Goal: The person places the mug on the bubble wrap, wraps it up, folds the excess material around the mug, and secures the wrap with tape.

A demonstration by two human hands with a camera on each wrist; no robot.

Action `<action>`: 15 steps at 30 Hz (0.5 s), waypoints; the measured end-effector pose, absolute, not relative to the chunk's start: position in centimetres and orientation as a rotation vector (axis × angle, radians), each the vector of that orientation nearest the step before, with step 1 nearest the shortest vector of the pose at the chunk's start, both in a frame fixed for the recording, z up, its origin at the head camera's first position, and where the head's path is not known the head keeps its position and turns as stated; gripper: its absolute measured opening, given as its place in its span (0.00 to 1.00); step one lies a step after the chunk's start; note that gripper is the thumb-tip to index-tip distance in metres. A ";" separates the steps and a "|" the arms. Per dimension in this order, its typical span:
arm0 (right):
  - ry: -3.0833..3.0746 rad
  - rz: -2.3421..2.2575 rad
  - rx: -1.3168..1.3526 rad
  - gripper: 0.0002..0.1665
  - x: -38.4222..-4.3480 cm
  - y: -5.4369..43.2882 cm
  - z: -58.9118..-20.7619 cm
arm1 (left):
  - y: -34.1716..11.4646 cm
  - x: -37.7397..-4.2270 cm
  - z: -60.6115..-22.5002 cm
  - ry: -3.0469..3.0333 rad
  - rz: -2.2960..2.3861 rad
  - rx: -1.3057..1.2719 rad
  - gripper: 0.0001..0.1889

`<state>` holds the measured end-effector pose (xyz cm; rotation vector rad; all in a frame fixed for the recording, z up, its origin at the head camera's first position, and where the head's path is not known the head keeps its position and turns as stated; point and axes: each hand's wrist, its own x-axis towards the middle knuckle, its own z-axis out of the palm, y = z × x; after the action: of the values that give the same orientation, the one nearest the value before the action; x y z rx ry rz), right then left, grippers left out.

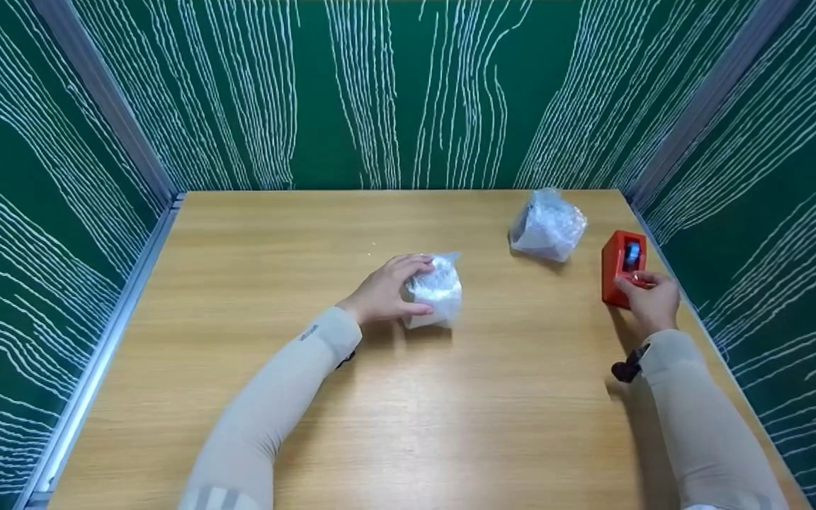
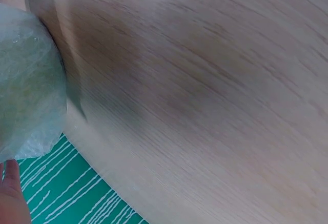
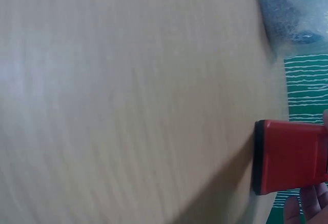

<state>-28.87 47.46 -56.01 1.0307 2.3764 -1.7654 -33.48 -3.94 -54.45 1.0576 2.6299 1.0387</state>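
Observation:
On the table in the head view stands a bundle in bubble wrap point(image 1: 438, 290), its contents hidden. My left hand point(image 1: 388, 289) grips it from the left, with thumb and fingers spread round its sides. The same bundle point(image 2: 31, 80) fills the left edge of the left wrist view. At the table's right, a red tape dispenser point(image 1: 615, 269) holds a roll of tape point(image 1: 632, 253). My right hand point(image 1: 654, 301) is at its near end, thumb and fingers bent together at the tape's end. In the right wrist view the dispenser point(image 3: 292, 157) hides part of those fingers.
A second bubble-wrapped bundle point(image 1: 548, 225), with something dark inside, stands at the back right of the wooden table point(image 1: 450, 411). Green walls point(image 1: 422, 92) with white wavy lines rise along the back and both sides, with metal posts at the corners.

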 end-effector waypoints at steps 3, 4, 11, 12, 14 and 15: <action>2.329 -1.794 1.052 0.42 -29.1 47.6 -55.8 | -3.9 -33.5 -54.4 2.630 1.034 1.052 0.41; 2.325 -1.784 1.055 0.41 -29.2 47.6 -55.8 | -3.9 -33.5 -54.5 2.631 1.032 1.052 0.41; 2.356 -1.738 1.029 0.30 -29.6 48.1 -55.8 | -3.9 -33.5 -54.5 2.626 1.039 1.065 0.41; 2.358 -1.742 1.033 0.25 -29.7 48.0 -55.8 | -3.9 -33.5 -54.5 2.626 1.038 1.070 0.41; 2.364 -1.751 1.041 0.21 -29.6 47.9 -55.7 | -3.9 -33.6 -54.5 2.630 1.035 1.077 0.41; 2.375 -1.746 1.053 0.20 -29.6 47.8 -55.7 | -3.9 -33.6 -54.6 2.631 1.034 1.079 0.41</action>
<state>-29.63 47.80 -55.70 1.0525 2.3746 -1.7458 -33.60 -3.89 -54.56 1.0790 2.6313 1.0340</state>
